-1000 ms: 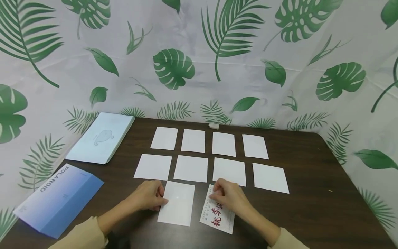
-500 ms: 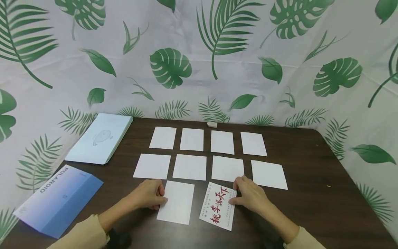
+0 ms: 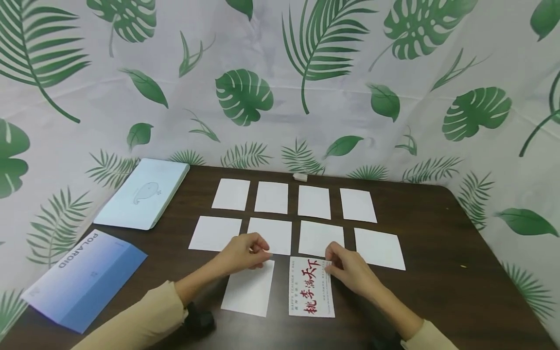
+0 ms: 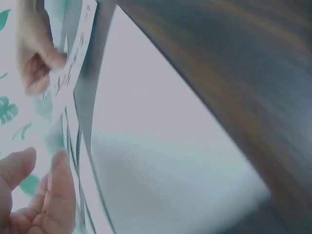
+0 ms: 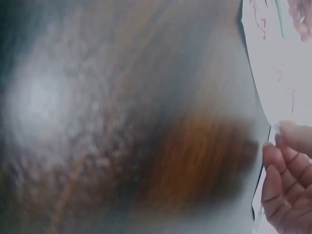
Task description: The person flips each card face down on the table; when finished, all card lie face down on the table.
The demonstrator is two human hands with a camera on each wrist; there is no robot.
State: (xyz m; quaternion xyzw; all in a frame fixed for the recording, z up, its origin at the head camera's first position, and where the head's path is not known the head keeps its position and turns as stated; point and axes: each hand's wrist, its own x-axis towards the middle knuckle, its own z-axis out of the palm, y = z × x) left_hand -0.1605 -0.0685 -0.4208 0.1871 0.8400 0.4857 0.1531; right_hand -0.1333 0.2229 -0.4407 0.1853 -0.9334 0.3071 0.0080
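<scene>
A card [image 3: 311, 287] with red Chinese characters and small print lies before me in the front row. My right hand [image 3: 350, 268] pinches its right edge, thumb and fingertips meeting at the card's border in the right wrist view. To its left lies a blank white card [image 3: 248, 289]. Over that card's top edge hovers my left hand [image 3: 245, 253], holding nothing; the left wrist view shows a gap between thumb and fingers. The left hand covers part of the blank card and overlaps the white card [image 3: 273, 236] behind it.
Several blank white cards [image 3: 231, 194] lie in two rows farther back. A light-blue book [image 3: 142, 194] with a whale drawing and a blue POLAROID box [image 3: 85, 279] stand at the left. A small white block [image 3: 300, 177] sits at the table's back edge.
My left hand has left the blank card's left edge and moved right and up. The right hand has shifted to the printed card's right edge, and that card now lies straighter.
</scene>
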